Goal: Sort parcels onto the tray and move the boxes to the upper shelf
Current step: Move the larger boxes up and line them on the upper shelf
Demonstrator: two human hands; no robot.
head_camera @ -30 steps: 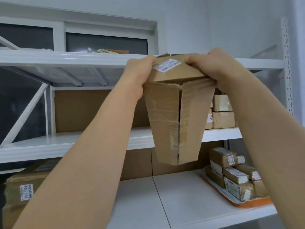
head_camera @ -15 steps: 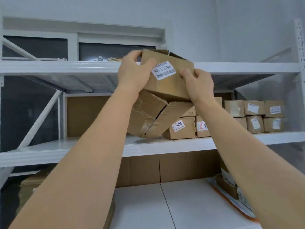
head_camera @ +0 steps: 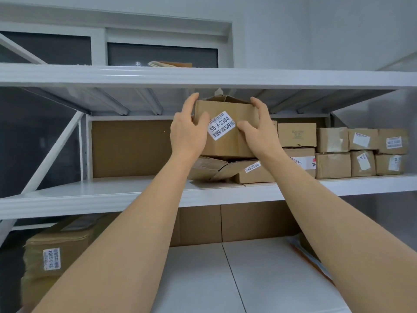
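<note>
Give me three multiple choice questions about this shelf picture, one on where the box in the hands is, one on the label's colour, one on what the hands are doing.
1. Where is the labelled box?
A. On the top shelf
B. On flattened cardboard on the middle shelf
C. On the orange tray

2. What colour is the box's label?
A. White
B. Yellow
C. Blue

3. How are the hands placed?
A. Both hang free
B. Only one touches the box
C. One at each side of the box

Answers:
1 B: the box sits on flattened cardboard on the middle shelf, below the top shelf.
2 A: white with dark print.
3 C: the left hand and right hand flank the box.
</note>
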